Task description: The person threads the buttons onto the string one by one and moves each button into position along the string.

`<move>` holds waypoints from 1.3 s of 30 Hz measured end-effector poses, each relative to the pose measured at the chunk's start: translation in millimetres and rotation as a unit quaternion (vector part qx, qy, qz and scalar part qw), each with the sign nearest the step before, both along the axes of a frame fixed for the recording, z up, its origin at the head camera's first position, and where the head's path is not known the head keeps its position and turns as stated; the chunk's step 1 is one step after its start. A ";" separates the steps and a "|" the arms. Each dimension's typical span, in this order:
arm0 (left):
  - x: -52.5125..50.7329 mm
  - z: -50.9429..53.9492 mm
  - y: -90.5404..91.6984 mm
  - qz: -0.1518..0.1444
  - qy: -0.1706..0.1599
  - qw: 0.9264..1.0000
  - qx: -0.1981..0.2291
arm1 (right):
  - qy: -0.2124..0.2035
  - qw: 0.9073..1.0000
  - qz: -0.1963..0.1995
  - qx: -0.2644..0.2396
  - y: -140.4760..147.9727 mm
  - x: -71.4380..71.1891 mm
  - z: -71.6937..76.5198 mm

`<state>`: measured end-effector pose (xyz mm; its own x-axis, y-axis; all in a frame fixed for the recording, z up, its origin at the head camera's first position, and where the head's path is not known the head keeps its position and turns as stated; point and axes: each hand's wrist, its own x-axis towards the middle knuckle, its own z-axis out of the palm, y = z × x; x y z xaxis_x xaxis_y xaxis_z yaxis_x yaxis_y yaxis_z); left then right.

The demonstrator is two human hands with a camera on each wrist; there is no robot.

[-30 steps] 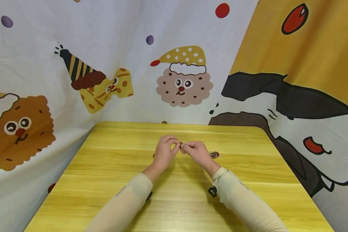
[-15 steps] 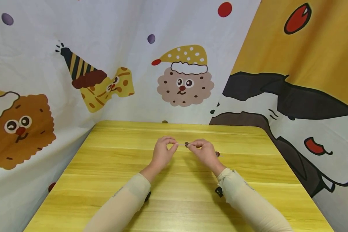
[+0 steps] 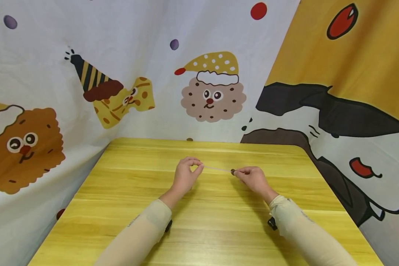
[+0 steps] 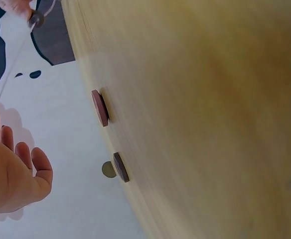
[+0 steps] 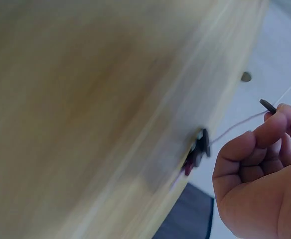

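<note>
A thin pale string (image 3: 216, 169) runs straight between the two hands. My left hand (image 3: 185, 175) (image 4: 16, 172) pinches its left end between thumb and forefinger, the other fingers loosely bent. At the other side, my right hand (image 3: 255, 180) (image 5: 265, 172) pinches a small dark round disc (image 3: 232, 171) (image 4: 36, 19) (image 5: 267, 105) that sits on the string. From this disc, in the right wrist view, more string (image 5: 237, 123) slopes down toward a cluster of dark and reddish pieces (image 5: 199, 149) at the table.
Two flat, dark reddish-brown discs (image 4: 100, 108) (image 4: 120, 167) lie apart on the wooden table (image 3: 199, 236) in the left wrist view; the left hand hides them in the head view. A cartoon-printed cloth (image 3: 146, 33) hangs behind and beside the table.
My right hand has moved right with the disc, away from my left hand, and the string between them shows longer. The left hand has barely moved. The pieces right of my right hand are now hidden.
</note>
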<state>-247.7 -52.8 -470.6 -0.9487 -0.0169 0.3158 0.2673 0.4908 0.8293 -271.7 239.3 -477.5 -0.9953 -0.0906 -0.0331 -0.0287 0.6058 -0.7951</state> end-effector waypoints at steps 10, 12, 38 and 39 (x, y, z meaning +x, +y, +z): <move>0.8 -0.8 -2.1 0.002 0.015 1.000 -0.006 | -0.071 0.997 -0.017 -0.029 23.4 -3.6 -5.9; 0.4 -1.3 -2.3 0.003 0.015 1.000 -0.006 | -0.075 0.997 -0.019 -0.028 24.6 -3.5 -6.7; -1.3 -1.0 -5.5 0.012 -0.006 1.000 0.021 | 0.004 0.999 -0.032 0.001 54.5 -12.4 11.2; -1.4 -1.3 -5.5 0.011 -0.009 1.000 0.024 | 0.019 0.999 -0.026 0.002 51.5 -13.3 11.7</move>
<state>-249.1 -58.4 -471.9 -0.9533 -0.0528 0.2973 0.2419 0.4557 0.8566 -285.0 290.9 -465.8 -0.9992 -0.0392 0.0046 -0.0276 0.6101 -0.7918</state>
